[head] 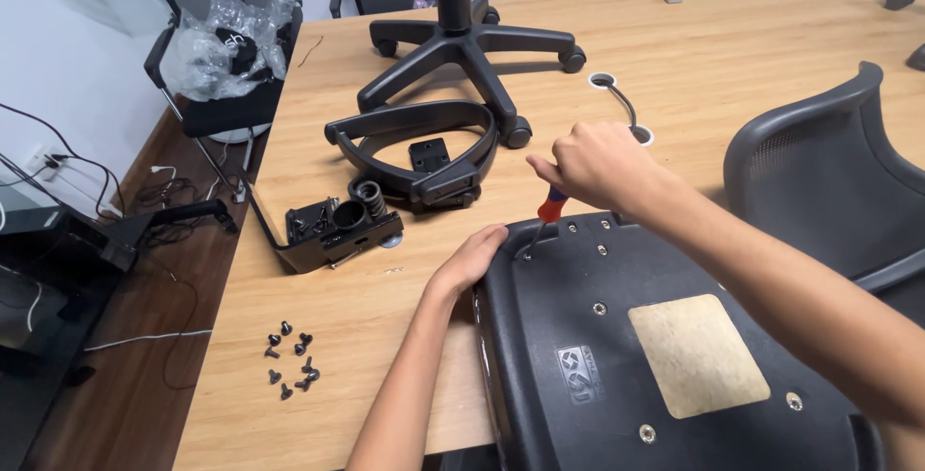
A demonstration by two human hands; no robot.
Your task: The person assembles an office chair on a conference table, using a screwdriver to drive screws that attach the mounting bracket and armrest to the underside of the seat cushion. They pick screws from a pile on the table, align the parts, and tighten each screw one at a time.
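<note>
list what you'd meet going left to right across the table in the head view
pile of black screws → tilt mechanism with spring → left hand → screwdriver → right hand → mesh chair back

Screws lie left of the seat pan (upside down), wheeled base behind.
</note>
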